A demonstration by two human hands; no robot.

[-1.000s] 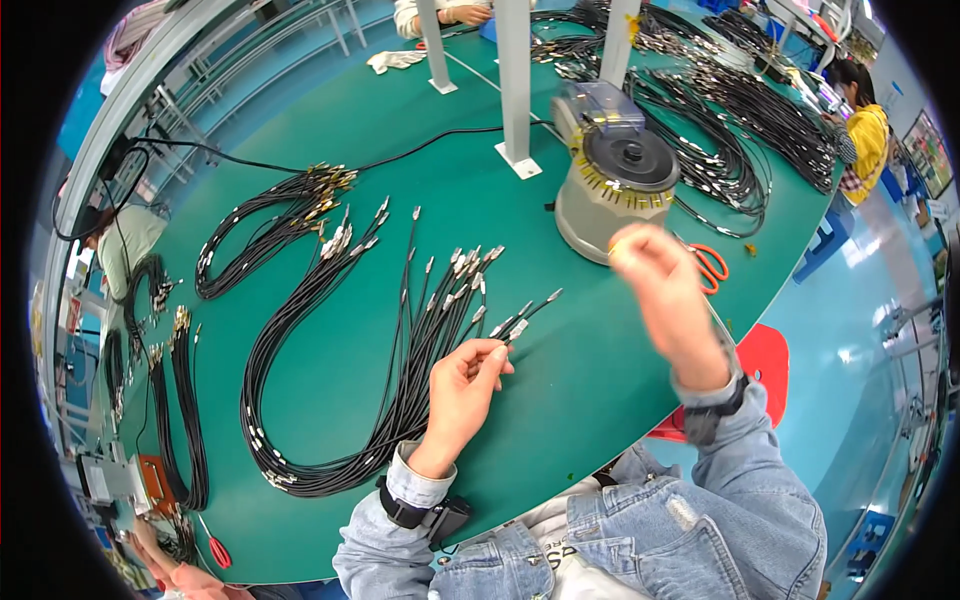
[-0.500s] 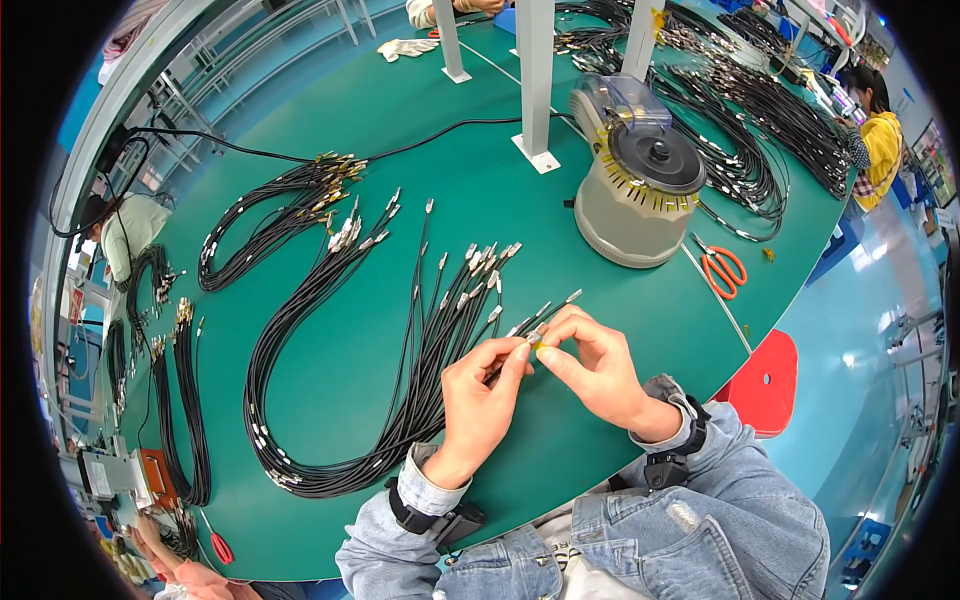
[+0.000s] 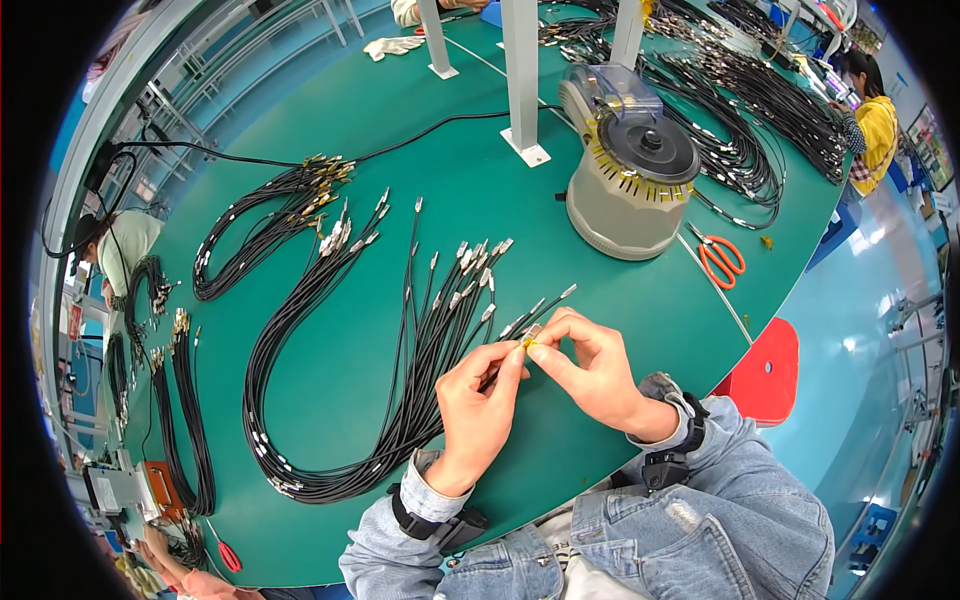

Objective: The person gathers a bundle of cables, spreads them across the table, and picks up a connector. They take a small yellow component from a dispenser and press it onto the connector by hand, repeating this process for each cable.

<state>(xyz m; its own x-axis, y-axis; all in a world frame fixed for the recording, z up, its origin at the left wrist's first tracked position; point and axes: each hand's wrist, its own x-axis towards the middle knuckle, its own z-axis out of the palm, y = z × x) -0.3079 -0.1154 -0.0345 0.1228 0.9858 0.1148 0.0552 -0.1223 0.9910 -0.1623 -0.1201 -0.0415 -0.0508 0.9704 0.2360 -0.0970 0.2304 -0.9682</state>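
1. Nearest the camera, denim sleeves come in from the lower edge. The left hand (image 3: 478, 405) and right hand (image 3: 590, 372) meet over the green tabletop (image 3: 330, 500), fingertips almost touching.
2. Both hands pinch one cable end (image 3: 527, 335), its metal tip pointing up and right. A small yellow piece (image 3: 524, 344) sits at the pinch, either tape or a sleeve; it is too small to tell which. The left hand is closed on the cable just behind the tip, and the right hand is closed on the yellow piece at the tip.
3. The step in hand looks like wrapping or fitting the yellow piece onto that cable end. The next move would call for a firm hold from the left hand while the right fingers work the piece snug round the cable.
4. Just left of the hands lies the bundle (image 3: 400, 370) that this cable belongs to, black cables looped across the tabletop with metal tips fanned out.
5. Farther left lie more cable loops (image 3: 270, 215).
6. Beyond the hands, to the right, stands a round grey dispenser (image 3: 630, 180) with yellow strips round its rim, and orange scissors (image 3: 720, 262) lie beside it.
7. Farthest off are white posts (image 3: 522, 80) and heaps of cables (image 3: 760, 110).
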